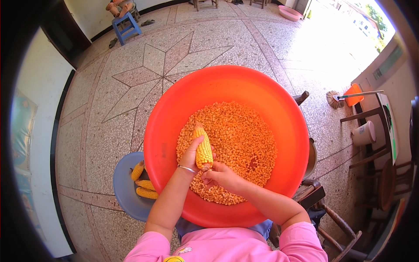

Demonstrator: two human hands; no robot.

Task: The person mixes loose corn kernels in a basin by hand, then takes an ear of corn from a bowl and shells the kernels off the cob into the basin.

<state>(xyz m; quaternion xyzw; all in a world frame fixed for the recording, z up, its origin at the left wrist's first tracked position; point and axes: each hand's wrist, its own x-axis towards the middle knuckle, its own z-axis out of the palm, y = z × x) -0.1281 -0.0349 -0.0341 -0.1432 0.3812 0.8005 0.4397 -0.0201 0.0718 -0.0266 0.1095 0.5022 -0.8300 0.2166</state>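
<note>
My left hand [191, 155] is wrapped around an ear of yellow corn [203, 149], its narrow tip pointing away from me. Most of the kernels in sight are still on the ear. At its stalk end, the bent fingers of my right hand [222, 177] meet close to the butt; whether they grip anything is hidden. Both hands are over a large orange-red plastic basin [226, 83], which holds a broad layer of loose corn kernels [235, 137]. A small patch of basin floor shows through at the right of the layer.
Left of the basin stands a blue plastic tub [126, 199] with several corn ears [145, 192]. A dark phone-like object [312, 197] lies on a wooden chair [340, 226] at my right. A person's bare legs [119, 8] rest by a blue stool [126, 28]. A mop [335, 99] lies farther right.
</note>
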